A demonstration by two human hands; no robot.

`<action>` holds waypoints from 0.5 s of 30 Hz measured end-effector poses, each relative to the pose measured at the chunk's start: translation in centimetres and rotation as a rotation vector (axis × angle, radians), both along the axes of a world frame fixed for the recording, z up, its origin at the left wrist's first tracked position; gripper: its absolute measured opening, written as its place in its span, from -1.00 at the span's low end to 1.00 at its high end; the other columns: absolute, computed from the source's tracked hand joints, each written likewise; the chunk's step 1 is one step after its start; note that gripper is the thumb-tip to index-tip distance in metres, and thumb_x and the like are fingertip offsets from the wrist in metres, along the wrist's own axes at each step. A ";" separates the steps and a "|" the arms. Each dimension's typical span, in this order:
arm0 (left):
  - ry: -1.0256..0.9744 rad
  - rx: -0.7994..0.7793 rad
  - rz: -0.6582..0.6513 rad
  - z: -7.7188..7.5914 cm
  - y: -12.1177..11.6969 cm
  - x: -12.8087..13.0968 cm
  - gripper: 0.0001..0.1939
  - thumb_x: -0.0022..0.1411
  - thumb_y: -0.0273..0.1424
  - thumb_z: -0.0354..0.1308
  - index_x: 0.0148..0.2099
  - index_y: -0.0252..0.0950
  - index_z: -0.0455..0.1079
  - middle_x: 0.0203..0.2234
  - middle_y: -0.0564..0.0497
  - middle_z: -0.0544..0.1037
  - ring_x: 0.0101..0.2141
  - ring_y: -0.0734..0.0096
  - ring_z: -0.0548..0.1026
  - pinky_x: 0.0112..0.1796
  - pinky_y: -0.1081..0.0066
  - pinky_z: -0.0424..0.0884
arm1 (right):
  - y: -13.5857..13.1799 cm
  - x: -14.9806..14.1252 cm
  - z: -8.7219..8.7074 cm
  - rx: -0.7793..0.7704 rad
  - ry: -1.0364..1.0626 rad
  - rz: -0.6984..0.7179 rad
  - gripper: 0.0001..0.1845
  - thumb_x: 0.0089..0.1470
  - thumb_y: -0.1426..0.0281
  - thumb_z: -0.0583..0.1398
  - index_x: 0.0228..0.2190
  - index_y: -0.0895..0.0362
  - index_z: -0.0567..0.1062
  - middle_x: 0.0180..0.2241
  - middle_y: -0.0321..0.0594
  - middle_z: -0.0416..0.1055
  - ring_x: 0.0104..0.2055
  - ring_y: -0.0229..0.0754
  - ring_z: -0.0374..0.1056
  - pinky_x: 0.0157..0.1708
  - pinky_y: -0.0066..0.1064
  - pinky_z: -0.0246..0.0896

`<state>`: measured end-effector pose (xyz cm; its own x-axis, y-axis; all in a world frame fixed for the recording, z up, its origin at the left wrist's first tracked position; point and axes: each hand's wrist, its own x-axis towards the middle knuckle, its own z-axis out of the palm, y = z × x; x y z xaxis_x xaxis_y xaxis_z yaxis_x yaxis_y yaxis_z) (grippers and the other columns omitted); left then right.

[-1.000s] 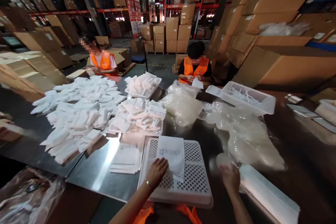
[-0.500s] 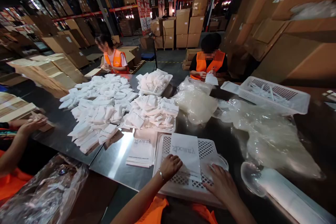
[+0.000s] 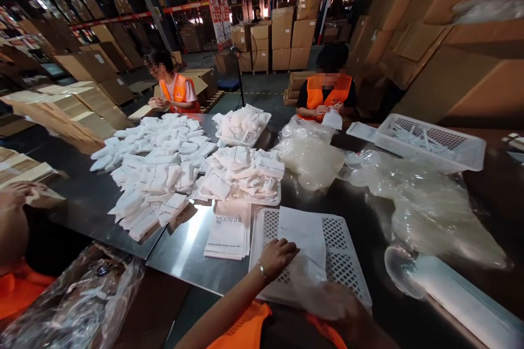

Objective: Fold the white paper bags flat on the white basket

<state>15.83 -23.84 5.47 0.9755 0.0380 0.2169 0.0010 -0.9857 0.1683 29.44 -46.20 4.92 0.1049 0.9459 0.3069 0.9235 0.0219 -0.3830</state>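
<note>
White pouches (image 3: 147, 174) spread in a loose heap across the worktop (image 3: 184, 255), left of a stack of printed bags (image 3: 227, 232). From my remote seat, I see the left hand (image 3: 280, 256) palm-down on the left edge of a single white bag (image 3: 303, 223), fingers close together; whether the thumb pinches beneath, I cannot tell. That bag lies on a white mesh basket (image 3: 347, 253), and I judge it could skid or crease if the left hand lifts early. Over its near end, a translucent piece (image 3: 305, 286) blurs beside the right hand (image 3: 347, 305), whose grip I cannot make out; haste could let it slip or snag the mesh. Farther right, a clear round piece (image 3: 403, 272) sits by a long white bundle (image 3: 466, 305), where a wide sweep of the forearm might knock it away.
</note>
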 end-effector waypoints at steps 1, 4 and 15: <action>-0.001 -0.014 0.013 0.1 -0.1 0.0 -0.72 0.40 -0.43 -0.06 0.10 -0.21 0.33 -0.11 0.01 0.53 -0.21 0.35 0.43 -0.31 0.37 0.32 | 0.4 -1.1 -0.1 0.023 0.023 0.112 -0.62 0.05 0.26 0.08 -0.13 -0.02 0.56 -0.26 -0.16 0.57 -0.19 -0.07 0.50 -0.11 -0.29 0.43; 0.013 -0.072 0.016 -0.1 -0.2 -0.2 -0.58 0.36 -0.46 -0.03 0.23 -0.24 0.21 0.02 -0.04 0.47 -0.16 0.29 0.44 -0.30 0.36 0.40 | 1.9 -2.4 0.1 0.066 0.017 0.252 -0.55 0.06 0.39 0.03 -0.03 0.01 0.50 -0.13 -0.19 0.54 -0.07 -0.13 0.46 0.01 -0.32 0.35; -0.079 -0.192 -0.019 2.2 -4.1 -0.3 -0.52 0.38 -0.49 -0.18 0.31 -0.33 0.08 0.07 -0.15 0.42 -0.17 0.24 0.45 -0.22 0.33 0.49 | 6.1 -2.5 0.8 -0.011 -0.381 -0.288 -0.73 0.12 0.63 0.03 -0.38 0.19 0.51 -0.44 -0.16 0.48 -0.37 -0.19 0.42 -0.31 -0.30 0.39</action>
